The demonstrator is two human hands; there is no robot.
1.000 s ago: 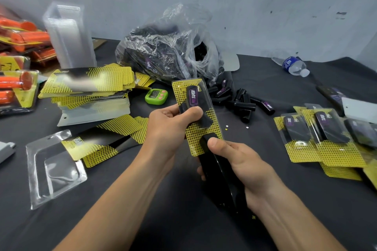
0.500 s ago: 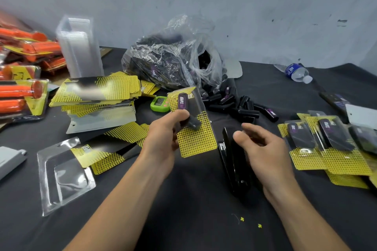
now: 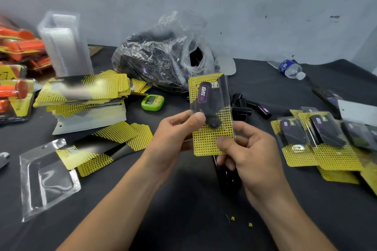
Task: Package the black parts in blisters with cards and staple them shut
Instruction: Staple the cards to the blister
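The dark-clothed table (image 3: 183,220) runs across your whole view. At its far side slumps a clear plastic bag (image 3: 159,61) full of black parts. To the left of the bag stands a tall stack of empty blisters (image 3: 65,47), with a spread pile of yellow dotted cards (image 3: 85,91) in front of it. Finished packs (image 3: 318,138) lie overlapping on your right. One empty blister (image 3: 47,179) lies flat at near left, a loose card (image 3: 85,157) resting across its top corner. Your left hand (image 3: 173,138) and right hand (image 3: 251,153) are raised above the middle of the table, and between them they hold one filled blister pack (image 3: 212,128) upright, facing you. Your left thumb presses on the pack's left edge with the fingers curled behind. Your right thumb sits on the lower front of the card and those fingers wrap behind too. A black part (image 3: 208,104) labelled in purple sits inside the pack's bubble. The black stapler (image 3: 226,177) lies on the table under the pack, partly hidden by your right hand. Loose black parts (image 3: 242,106) are scattered just beyond the pack. A water bottle (image 3: 290,68) lies on its side at far right, and a small green timer (image 3: 152,102) rests beside the card pile.
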